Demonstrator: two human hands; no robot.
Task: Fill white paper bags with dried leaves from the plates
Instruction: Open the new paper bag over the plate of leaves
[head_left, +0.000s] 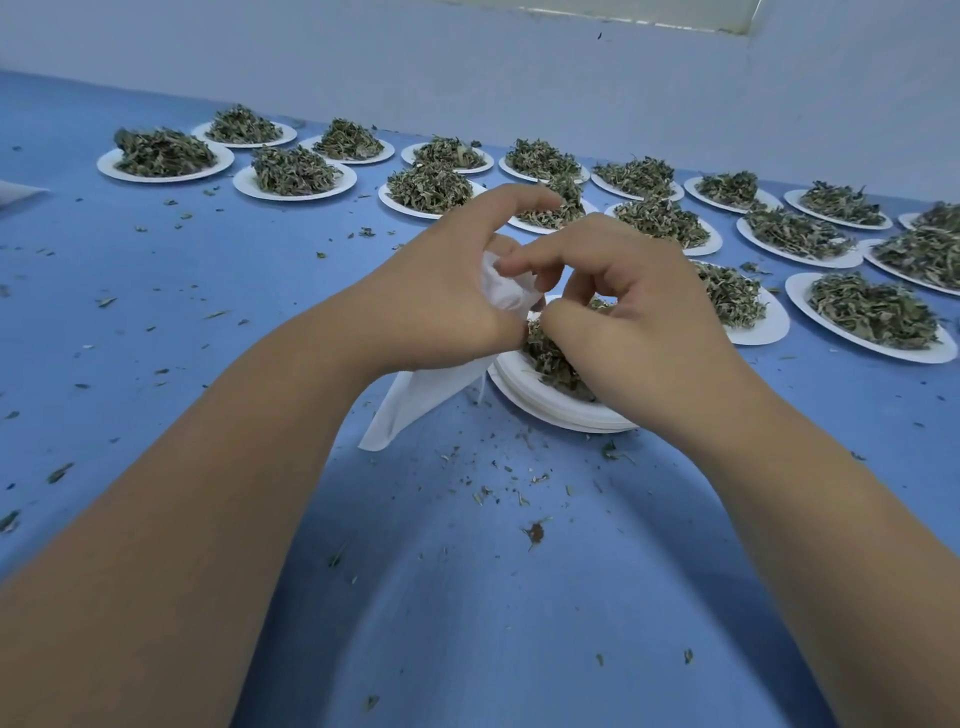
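Head view, centre: left hand (447, 296) pinches white paper bag (421, 400); right hand (634, 312), fingers curled, pinches dried leaves (550, 358) over stacked plates (545, 402).

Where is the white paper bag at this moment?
Near the centre of the head view, the left hand grips the bag, just left of the stacked plates.

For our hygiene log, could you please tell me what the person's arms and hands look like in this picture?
Both arms are bare as far up as the frame shows: no sleeve appears on the left forearm or the right forearm. The left hand and the right hand wear no gloves, and no ring, watch or wristband is visible.
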